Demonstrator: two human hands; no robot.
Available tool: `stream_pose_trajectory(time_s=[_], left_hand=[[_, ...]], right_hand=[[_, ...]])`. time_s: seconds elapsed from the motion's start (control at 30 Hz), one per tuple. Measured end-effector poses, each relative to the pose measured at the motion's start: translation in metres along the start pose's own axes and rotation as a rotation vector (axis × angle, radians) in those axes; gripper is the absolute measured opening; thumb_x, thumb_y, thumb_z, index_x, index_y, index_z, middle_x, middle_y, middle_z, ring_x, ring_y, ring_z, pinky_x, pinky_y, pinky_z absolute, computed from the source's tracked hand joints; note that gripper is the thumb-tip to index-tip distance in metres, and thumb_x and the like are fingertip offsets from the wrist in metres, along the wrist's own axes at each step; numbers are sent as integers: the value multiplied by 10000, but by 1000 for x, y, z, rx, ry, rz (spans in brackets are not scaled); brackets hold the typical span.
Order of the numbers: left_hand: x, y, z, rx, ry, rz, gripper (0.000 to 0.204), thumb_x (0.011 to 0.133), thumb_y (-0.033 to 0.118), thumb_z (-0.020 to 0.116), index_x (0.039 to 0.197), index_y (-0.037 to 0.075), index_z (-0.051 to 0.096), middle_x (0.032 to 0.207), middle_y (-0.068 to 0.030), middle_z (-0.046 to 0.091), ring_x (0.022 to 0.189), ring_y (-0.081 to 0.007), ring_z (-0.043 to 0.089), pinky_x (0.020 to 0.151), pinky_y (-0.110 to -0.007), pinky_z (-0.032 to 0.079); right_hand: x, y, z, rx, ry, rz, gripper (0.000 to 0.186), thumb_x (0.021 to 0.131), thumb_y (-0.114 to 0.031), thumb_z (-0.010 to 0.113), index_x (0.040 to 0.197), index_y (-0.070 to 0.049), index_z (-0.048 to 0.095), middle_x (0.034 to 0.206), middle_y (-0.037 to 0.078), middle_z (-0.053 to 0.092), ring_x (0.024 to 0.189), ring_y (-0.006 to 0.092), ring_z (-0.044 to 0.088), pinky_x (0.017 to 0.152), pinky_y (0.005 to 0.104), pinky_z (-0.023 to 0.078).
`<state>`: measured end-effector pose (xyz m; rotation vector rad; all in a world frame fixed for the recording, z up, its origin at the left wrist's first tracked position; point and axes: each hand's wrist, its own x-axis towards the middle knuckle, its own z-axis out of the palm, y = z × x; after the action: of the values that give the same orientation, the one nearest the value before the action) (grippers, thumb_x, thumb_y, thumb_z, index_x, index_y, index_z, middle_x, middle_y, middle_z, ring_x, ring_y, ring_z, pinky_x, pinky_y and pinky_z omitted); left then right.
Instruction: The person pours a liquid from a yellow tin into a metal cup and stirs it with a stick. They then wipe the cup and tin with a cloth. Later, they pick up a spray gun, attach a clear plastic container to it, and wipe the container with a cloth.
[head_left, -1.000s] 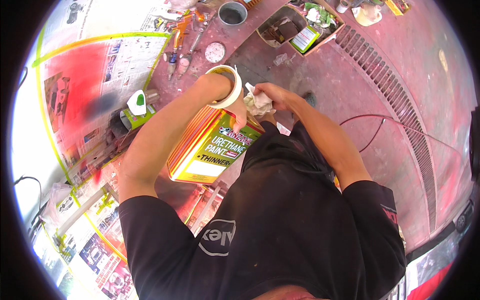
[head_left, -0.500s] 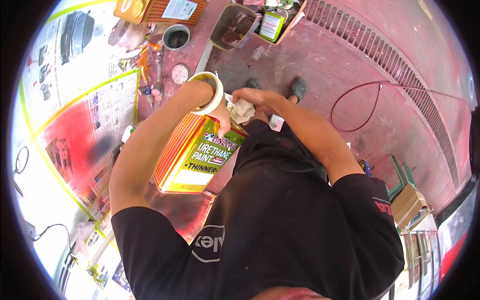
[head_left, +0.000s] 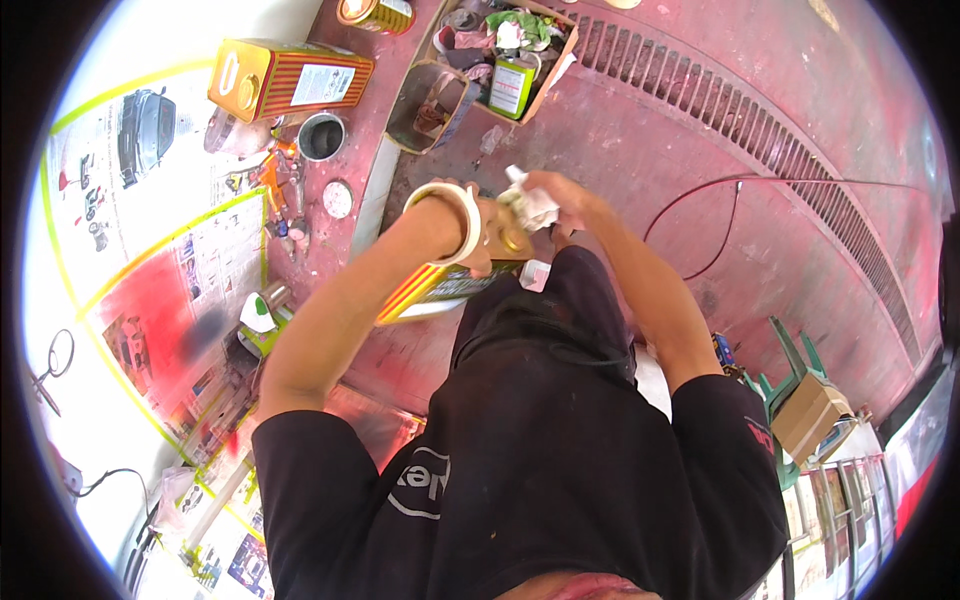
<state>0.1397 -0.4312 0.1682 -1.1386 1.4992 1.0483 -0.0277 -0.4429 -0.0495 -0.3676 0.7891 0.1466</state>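
Turned since earlier, the can (head_left: 450, 290) seems steadied by the gripping left hand (head_left: 482, 232); the right hand (head_left: 564, 197) clutches cloth (head_left: 532, 205) beside the can's cap (head_left: 512, 240).

Pink-stained floor (head_left: 620, 165); slotted grate (head_left: 752, 133)

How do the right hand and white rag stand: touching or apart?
Touching: the head view shows the right hand gripping the white rag, no gap between them.

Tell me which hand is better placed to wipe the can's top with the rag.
Probably the right hand: it holds the rag close to the can, which the left hand holds.
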Motion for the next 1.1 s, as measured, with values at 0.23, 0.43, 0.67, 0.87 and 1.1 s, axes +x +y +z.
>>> stream_pose_trajectory(time_s=[0.23, 0.43, 0.67, 0.87, 1.1], left_hand=[[116, 9, 31, -494, 828, -248, 1092, 773, 507, 810, 1666, 191, 266, 1418, -277, 472, 1302, -525, 497, 1110, -580, 431], [179, 13, -39, -1010, 1124, -409, 1065, 761, 496, 838, 1605, 170, 277, 1412, -320, 455, 1311, -536, 475, 1119, -624, 394], [261, -45, -124, -1732, 1136, -670, 1182, 721, 546, 873, 1610, 128, 216, 1552, -296, 332, 1394, -505, 442, 1123, -617, 437], [289, -90, -129, -1712, 1304, -427, 1078, 840, 588, 779, 1601, 20, 271, 1600, -298, 369, 1432, -421, 476, 1148, -546, 448], [201, 34, 10, -1929, 1474, 194, 330, 1012, 316, 669, 1141, 17, 721, 930, -168, 760, 821, -276, 749, 715, -382, 583]], right_hand=[[-72, -12, -146, 398, 375, -307, 452, 940, -282, 563, 1287, 6, 584, 1186, 196, 708, 1041, 351, 721, 895, 556, 603], [-160, 28, -209, 479, 629, -420, 507, 956, -324, 513, 1357, -23, 592, 1244, 163, 718, 1090, 346, 718, 944, 585, 574], [-223, 88, -237, 529, 579, -516, 492, 972, -350, 475, 1292, -18, 646, 1199, 149, 745, 1041, 336, 742, 889, 553, 601], [-239, 80, -212, 570, 652, -568, 481, 912, -360, 615, 1283, -58, 669, 1190, 109, 759, 1039, 320, 747, 855, 486, 605], [-171, 16, -158, 502, 449, -631, 444, 978, -274, 688, 1342, -25, 635, 1283, 125, 727, 1113, 283, 728, 932, 443, 608]])
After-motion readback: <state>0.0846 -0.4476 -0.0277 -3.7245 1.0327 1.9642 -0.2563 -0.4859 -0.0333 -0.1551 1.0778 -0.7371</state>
